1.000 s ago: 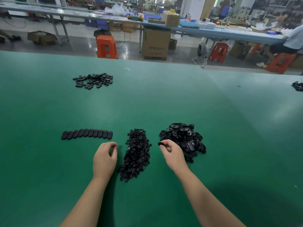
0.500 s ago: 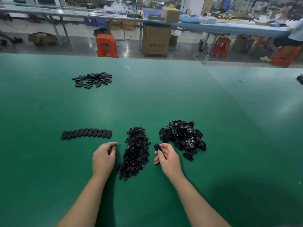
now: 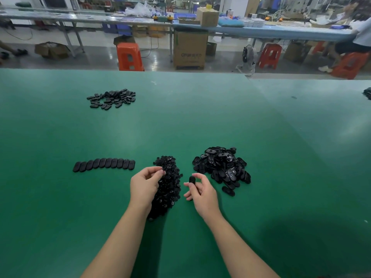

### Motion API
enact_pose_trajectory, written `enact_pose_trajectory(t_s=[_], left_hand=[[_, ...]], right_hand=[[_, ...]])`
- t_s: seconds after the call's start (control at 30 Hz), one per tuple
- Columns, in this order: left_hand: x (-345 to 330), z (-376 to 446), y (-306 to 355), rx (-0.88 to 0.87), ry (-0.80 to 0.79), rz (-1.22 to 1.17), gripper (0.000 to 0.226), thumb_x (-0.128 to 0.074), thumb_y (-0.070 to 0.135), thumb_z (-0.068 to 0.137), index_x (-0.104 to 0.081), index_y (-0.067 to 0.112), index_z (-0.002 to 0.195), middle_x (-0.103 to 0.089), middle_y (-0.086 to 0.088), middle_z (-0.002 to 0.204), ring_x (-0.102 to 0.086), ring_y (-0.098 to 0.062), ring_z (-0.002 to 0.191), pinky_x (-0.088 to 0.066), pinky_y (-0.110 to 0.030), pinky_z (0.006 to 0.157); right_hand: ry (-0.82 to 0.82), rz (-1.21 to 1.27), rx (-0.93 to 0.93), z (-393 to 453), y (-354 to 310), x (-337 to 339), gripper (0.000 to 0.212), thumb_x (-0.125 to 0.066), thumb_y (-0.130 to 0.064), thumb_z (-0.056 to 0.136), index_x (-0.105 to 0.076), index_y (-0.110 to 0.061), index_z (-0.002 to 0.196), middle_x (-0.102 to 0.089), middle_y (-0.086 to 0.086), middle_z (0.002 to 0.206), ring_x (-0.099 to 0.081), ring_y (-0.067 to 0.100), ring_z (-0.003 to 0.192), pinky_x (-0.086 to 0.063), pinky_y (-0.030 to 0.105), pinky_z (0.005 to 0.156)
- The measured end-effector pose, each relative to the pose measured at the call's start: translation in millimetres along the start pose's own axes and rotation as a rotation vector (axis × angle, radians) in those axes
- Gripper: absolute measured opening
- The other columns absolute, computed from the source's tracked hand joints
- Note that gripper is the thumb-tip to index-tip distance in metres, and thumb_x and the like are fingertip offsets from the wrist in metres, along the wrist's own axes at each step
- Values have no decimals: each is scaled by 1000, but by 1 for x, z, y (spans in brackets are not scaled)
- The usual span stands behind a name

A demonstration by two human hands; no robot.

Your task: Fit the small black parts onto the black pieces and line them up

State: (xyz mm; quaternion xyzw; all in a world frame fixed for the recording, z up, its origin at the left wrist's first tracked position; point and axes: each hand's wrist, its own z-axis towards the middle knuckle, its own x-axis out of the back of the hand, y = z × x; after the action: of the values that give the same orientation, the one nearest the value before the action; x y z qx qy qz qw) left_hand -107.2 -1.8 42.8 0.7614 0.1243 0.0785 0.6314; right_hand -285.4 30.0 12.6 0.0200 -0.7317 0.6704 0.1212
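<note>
Black piece [image 3: 192, 179] sits pinched in the right hand [image 3: 202, 194]; at its 9 o'clock, the left hand [image 3: 144, 185] curls fingertips over the small-parts heap [image 3: 167, 187], grasp unclear, on the counter [image 3: 200, 121].

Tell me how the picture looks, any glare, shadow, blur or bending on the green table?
Head view: soft glare whitens the table at right; a broad dark shadow lies near the bottom right corner; the far table edge bows, a sign of wide-angle distortion; the background benches are blurry, while both hands, left and right, and the black piles are fairly sharp.
</note>
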Motion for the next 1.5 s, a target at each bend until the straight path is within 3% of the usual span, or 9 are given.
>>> enact_pose_trajectory(t_s=[0.13,0.2,0.3,0.43,0.63,0.8,1.0,1.27,1.5], left_hand=[[-10,-3,-1,112,-83,-101,6,-70,4,89,-73,6,94,-77,-7,81,-29,-7,40,-25,-17,37],[-13,-5,-2,155,-118,-117,6,-71,2,88,-72,5,94,-69,-2,64,-27,-8,39,-23,-19,37],[-18,-7,-3,252,-135,-187,7,-72,1,87,-70,3,94,-51,-1,58,-26,-8,41,-24,-20,38],[-23,-12,2,351,-156,-294,10,-68,-5,87,-68,1,95,-66,-10,78,-27,-6,38,-25,-19,36],[-26,-15,4,386,-162,-308,14,-67,-6,87,-68,-1,100,-62,-12,85,-29,-6,38,-26,-18,36],[-27,-14,0,406,-154,-301,11,-67,-7,87,-68,0,96,-67,-11,79,-29,-6,37,-25,-18,34],[-31,-19,-7,208,-144,135,6,-76,5,84,-75,10,85,-63,0,58,-41,-8,39,-34,-21,38],[-52,-28,-2,-18,-112,493,13,-75,16,85,-71,25,76,-71,6,74,-66,-9,70,-46,-20,59],[-58,-29,1,-27,-127,542,13,-74,16,85,-72,25,76,-71,7,75,-65,-9,71,-48,-22,62]], right_hand=[[12,-21,-7,1,4,0,14,-63,-21,99,-68,-29,89,-74,-6,81,-65,9,63,-52,26,60],[56,-58,11,2,5,0,14,-69,-26,95,-69,-33,83,-71,-5,81,-64,13,68,-52,28,68],[72,-56,-4,4,6,0,9,-73,-23,93,-69,-29,87,-74,0,89,-70,16,82,-55,29,78],[71,-37,-28,4,6,1,9,-74,-20,91,-65,-23,89,-70,-5,74,-61,6,55,-48,21,57],[28,20,-34,2,3,1,30,-68,-12,93,-65,-24,120,-66,0,82,-64,8,55,-50,24,50],[22,74,-38,1,4,1,16,-63,-6,95,-63,-18,105,-70,5,82,-68,15,59,-53,26,52],[0,59,-22,1,3,0,14,-57,-6,99,-63,-19,101,-77,1,85,-73,19,66,-57,28,57],[30,-81,-12,1,6,1,21,-57,-13,97,-71,-27,104,-77,-7,90,-73,13,81,-60,35,78],[41,-71,11,-2,0,1,25,-52,-15,101,-66,-34,98,-75,-5,80,-71,10,65,-53,18,60]])
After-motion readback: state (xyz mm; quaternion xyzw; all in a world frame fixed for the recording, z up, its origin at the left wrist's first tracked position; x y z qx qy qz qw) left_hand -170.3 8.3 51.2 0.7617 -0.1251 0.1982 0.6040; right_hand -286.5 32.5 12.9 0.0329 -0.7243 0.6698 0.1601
